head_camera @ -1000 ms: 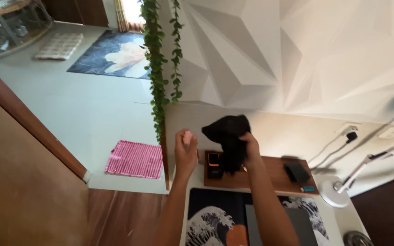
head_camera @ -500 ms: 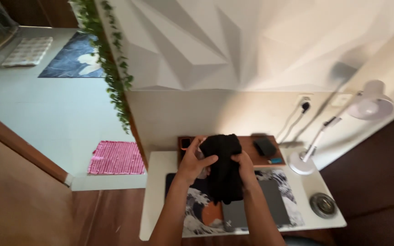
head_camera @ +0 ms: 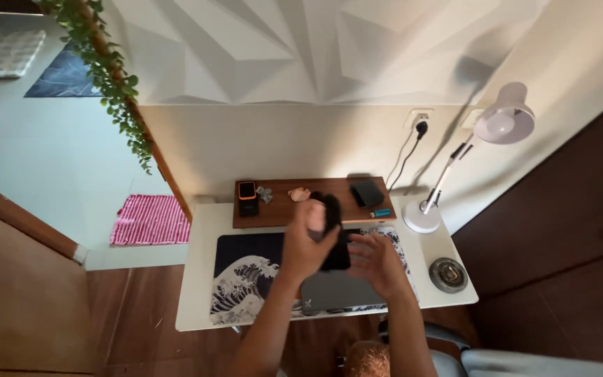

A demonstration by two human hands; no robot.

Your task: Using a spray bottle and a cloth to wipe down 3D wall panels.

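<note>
**Partly hidden: a black cloth between two hands over the desk**

Mostly the black cloth [head_camera: 333, 234] is masked by the left hand [head_camera: 306, 244], which is closed around it, knuckles toward the camera; only a dark strip shows above and beside the fist, hanging over the grey laptop [head_camera: 336, 290]. Its shape cannot be made out (blur softens both hands). The right hand [head_camera: 377, 262] sits just beside the cloth with fingers spread; whether its fingertips touch the fabric is unclear. Both forearms run off the bottom edge.

Below them lies a wave-print desk mat [head_camera: 246, 279] on the white desk [head_camera: 200, 279], the laptop covering its middle. Behind stands a wooden shelf [head_camera: 280, 209] carrying a phone with an orange case [head_camera: 247, 192] and a small black box [head_camera: 366, 193]. A white desk lamp [head_camera: 500, 122] rises at the right, near a round metal dish [head_camera: 448, 274]. A green vine [head_camera: 109, 77] hangs at the left, cut off at the top.
</note>
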